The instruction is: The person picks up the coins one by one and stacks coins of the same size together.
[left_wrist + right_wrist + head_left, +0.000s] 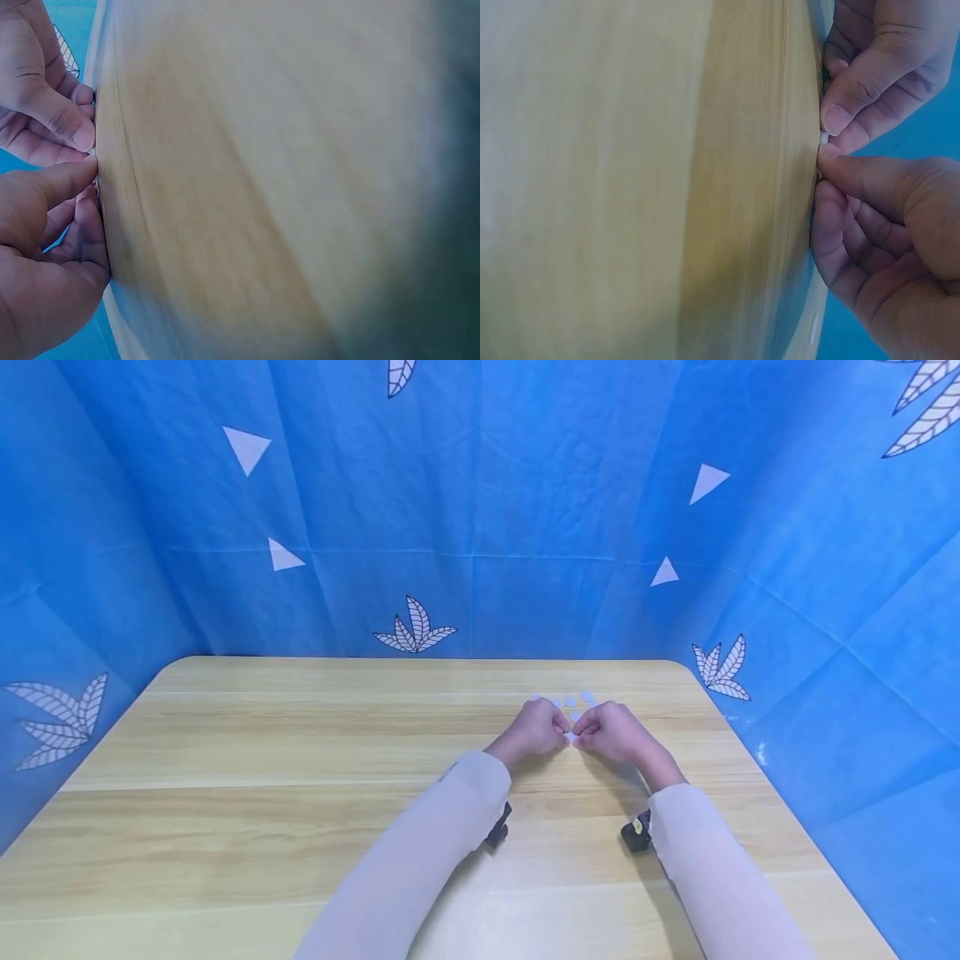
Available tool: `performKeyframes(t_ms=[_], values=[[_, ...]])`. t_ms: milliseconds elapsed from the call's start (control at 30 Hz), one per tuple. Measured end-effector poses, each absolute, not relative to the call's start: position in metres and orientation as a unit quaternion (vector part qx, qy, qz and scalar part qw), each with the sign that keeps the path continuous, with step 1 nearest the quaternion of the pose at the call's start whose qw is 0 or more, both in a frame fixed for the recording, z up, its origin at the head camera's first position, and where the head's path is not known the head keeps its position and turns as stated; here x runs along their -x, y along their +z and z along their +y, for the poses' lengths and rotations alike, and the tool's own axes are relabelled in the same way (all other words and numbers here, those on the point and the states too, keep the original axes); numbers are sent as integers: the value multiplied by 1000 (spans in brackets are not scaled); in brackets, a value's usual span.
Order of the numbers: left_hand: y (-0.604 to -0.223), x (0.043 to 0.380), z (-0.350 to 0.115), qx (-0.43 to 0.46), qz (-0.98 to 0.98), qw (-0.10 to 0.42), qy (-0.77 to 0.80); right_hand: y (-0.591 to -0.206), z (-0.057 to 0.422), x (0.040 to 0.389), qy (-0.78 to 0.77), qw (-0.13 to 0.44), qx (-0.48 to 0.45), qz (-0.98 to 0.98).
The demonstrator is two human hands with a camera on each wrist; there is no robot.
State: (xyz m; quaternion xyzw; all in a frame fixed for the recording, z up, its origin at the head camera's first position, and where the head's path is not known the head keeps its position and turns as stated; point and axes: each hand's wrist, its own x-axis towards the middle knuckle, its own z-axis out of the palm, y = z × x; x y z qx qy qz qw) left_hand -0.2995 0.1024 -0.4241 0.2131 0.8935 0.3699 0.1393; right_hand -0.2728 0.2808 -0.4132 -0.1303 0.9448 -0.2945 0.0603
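Note:
My left hand (538, 727) and right hand (611, 732) meet at the back right of the wooden table, fingers bent and fingertips almost together. Between them is a small white disc (572, 737), mostly covered by the fingers; both hands pinch it at its edges, low against the tabletop. In the right wrist view the white disc (824, 138) appears as a thin pale edge between the two thumb tips. Several like white discs (570, 702) lie flat just beyond the hands, one of them, a white disc (575, 716), right behind the fingertips.
The light wooden table (300, 827) has rounded far corners. A blue patterned cloth (480, 510) hangs behind it and along both sides. Black wrist devices (636, 833) sit under the pale sleeves (720, 868).

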Motion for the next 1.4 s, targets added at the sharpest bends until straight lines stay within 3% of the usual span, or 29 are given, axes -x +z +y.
performKeyframes(t_ms=[1400], values=[[-422,280,71,-266,876,197,352,-412,266,247,-330,114,177,920]])
